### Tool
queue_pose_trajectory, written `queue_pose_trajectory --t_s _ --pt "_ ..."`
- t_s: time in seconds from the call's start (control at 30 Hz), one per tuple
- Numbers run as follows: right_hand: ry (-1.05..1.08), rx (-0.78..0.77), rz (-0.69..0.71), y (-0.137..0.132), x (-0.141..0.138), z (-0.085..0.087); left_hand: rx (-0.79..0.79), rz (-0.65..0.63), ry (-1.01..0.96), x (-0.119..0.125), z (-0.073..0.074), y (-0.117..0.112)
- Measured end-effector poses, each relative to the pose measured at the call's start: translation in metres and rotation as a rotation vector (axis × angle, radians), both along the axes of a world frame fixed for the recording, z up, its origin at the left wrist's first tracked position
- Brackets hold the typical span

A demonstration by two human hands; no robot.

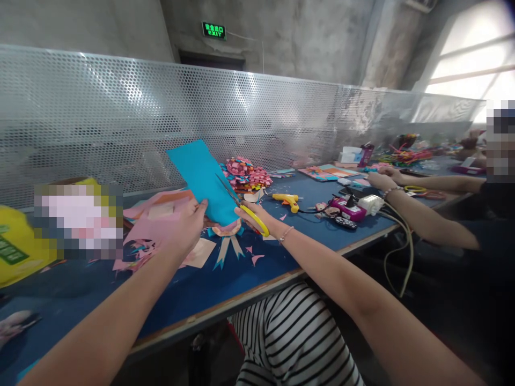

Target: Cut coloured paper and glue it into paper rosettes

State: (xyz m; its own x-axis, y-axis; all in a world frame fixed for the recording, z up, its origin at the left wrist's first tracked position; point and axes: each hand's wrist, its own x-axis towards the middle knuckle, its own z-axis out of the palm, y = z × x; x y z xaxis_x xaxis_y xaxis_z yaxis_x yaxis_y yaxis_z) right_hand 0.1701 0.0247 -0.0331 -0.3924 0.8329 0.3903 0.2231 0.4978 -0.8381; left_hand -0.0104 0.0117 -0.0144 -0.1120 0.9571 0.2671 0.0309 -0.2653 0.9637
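My left hand (196, 215) grips the lower left edge of a blue sheet of paper (207, 174), which it holds tilted above the table. In my right hand (257, 214) is a pair of scissors with yellow handles (260, 224). Their blades reach up and left across the right side of the sheet; whether they are cutting into it I cannot tell. Just below the sheet lies a paper rosette with ribbon tails (228, 249). Pink paper sheets (155, 222) lie to the left of my left hand.
A heap of pink and blue paper pieces (246, 174) sits behind the sheet. To the right are a yellow glue gun (287, 201), a purple power strip (348, 209) and its cable (410, 257). A co-worker's arms (430, 214) reach in from the right. A perforated metal screen (156, 118) runs behind the table.
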Motion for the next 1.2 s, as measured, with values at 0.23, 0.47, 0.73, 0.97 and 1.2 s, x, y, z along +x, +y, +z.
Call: queue_pose_trajectory --t_s 0.23,0.47,0.73,0.97,1.2 --pt "-0.062 0.042 -0.029 0.004 -0.001 0.000 -0.022 -0.055 -0.050 -0.001 -0.001 0.001" --pt "-0.082 0.174 -0.113 0.014 -0.006 -0.010 -0.024 -0.045 -0.048 -0.001 0.000 0.001" --pt "-0.050 0.167 -0.143 0.010 -0.011 -0.011 -0.025 -0.064 -0.051 0.000 0.002 0.001" --pt "0.001 0.153 -0.085 0.009 -0.008 -0.012 -0.044 -0.043 -0.038 0.002 0.004 -0.002" --pt "0.088 0.022 -0.034 0.008 -0.007 -0.012 -0.062 -0.083 0.052 -0.001 -0.003 0.003"
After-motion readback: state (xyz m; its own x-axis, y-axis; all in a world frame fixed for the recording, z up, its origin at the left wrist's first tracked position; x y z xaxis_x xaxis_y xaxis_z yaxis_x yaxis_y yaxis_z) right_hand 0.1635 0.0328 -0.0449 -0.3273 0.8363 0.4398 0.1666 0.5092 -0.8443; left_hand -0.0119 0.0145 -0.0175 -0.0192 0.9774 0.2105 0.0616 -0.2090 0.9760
